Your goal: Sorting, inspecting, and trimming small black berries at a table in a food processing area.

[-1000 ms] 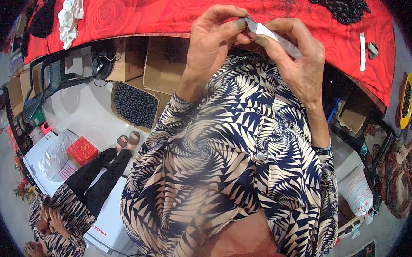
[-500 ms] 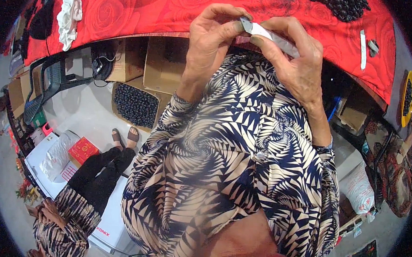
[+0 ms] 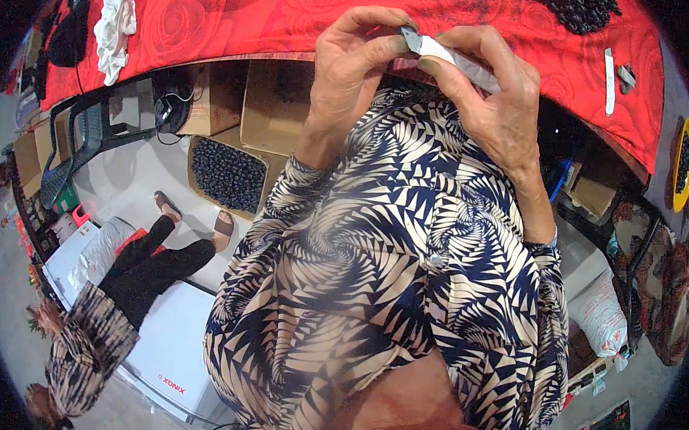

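Note:
Just above the near edge of the red cloth-covered table, both hands meet on a slim white strip with a flat, grey, pointed piece at its left end. My left hand (image 3: 351,63) pinches at the grey tip (image 3: 410,39) between thumb and fingers; the fingertips look dark-stained. My right hand (image 3: 497,94) is closed along the white strip (image 3: 467,67), thumb near the tip and fingers over its far side. Part of the strip is hidden by the right fingers, and its exact kind cannot be made out.
Red rose-patterned cloth (image 3: 238,22) covers the table. A dark heap of small round fruit or nuts (image 3: 577,11) lies far right, near another white strip (image 3: 609,81). A crumpled white cloth (image 3: 116,32) lies left. Below stands a carton of dark round pieces (image 3: 228,176); another person (image 3: 96,342) is lower left.
My hands stay almost in place, both on the white strip. The other person at lower left has stepped and shifted left, uncovering more of the white box beside them.

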Action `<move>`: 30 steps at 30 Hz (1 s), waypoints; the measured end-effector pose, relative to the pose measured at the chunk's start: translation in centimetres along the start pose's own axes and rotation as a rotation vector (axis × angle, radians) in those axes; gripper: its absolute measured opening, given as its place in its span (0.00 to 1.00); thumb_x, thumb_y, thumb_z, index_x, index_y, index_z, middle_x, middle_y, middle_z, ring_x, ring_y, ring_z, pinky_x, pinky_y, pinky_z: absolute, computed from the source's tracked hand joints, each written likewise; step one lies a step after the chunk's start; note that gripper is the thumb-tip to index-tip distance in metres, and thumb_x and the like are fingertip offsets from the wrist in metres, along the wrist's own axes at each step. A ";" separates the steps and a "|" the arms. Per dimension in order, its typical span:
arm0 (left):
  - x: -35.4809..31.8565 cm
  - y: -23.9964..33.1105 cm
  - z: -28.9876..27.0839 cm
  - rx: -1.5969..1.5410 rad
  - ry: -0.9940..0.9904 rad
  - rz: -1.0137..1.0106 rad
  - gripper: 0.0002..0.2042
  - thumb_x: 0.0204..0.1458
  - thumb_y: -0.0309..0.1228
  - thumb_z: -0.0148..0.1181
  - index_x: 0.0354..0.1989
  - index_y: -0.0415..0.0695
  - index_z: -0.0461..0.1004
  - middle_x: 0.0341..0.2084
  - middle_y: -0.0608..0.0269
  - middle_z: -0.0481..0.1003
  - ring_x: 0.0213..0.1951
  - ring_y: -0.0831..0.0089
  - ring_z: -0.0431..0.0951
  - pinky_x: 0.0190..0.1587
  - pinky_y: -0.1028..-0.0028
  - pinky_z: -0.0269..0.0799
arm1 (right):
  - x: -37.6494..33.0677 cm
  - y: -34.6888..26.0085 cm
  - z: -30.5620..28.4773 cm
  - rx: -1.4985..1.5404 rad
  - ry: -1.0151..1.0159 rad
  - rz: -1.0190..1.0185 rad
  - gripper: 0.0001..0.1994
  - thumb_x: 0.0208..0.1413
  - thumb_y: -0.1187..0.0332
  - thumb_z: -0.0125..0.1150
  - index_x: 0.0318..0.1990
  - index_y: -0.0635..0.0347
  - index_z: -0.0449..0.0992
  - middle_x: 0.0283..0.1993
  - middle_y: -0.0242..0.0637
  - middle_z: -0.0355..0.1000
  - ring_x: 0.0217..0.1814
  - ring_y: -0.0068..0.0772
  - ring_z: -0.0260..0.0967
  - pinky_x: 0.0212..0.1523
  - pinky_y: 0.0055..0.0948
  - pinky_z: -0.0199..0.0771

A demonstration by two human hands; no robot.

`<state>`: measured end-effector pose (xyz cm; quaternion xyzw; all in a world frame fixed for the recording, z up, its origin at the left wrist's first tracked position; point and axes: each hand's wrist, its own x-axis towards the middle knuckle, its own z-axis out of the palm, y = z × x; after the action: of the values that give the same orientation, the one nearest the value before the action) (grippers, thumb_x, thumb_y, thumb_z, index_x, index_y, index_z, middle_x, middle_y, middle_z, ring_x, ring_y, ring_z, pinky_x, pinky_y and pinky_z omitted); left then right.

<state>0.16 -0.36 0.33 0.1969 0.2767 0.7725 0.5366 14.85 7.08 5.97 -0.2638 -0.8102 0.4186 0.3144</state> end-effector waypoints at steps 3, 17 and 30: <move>0.0 0.2 0.2 0.004 -0.004 0.017 0.10 0.45 0.14 0.55 0.38 0.34 0.71 0.38 0.54 0.73 0.39 0.70 0.75 0.46 0.73 0.72 | 0.1 -0.2 -0.1 -0.010 0.003 -0.023 0.10 0.45 0.72 0.64 0.34 0.63 0.72 0.29 0.41 0.74 0.30 0.36 0.75 0.30 0.29 0.74; 0.2 0.3 0.2 0.005 -0.004 0.001 0.10 0.46 0.14 0.55 0.38 0.33 0.72 0.37 0.54 0.74 0.39 0.70 0.75 0.46 0.73 0.72 | 0.3 -0.2 -0.1 -0.002 -0.014 0.013 0.10 0.45 0.72 0.64 0.34 0.64 0.72 0.28 0.41 0.74 0.29 0.35 0.75 0.30 0.28 0.74; 0.0 0.1 0.2 0.011 0.003 -0.018 0.09 0.46 0.15 0.54 0.38 0.33 0.72 0.37 0.54 0.74 0.39 0.70 0.75 0.46 0.73 0.71 | -0.1 0.3 0.1 0.015 -0.001 0.005 0.10 0.44 0.73 0.64 0.35 0.64 0.72 0.28 0.42 0.74 0.30 0.35 0.75 0.31 0.29 0.74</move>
<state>0.19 -0.40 0.53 0.1963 0.2838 0.7662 0.5421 14.91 7.13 5.68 -0.2631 -0.8065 0.4258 0.3147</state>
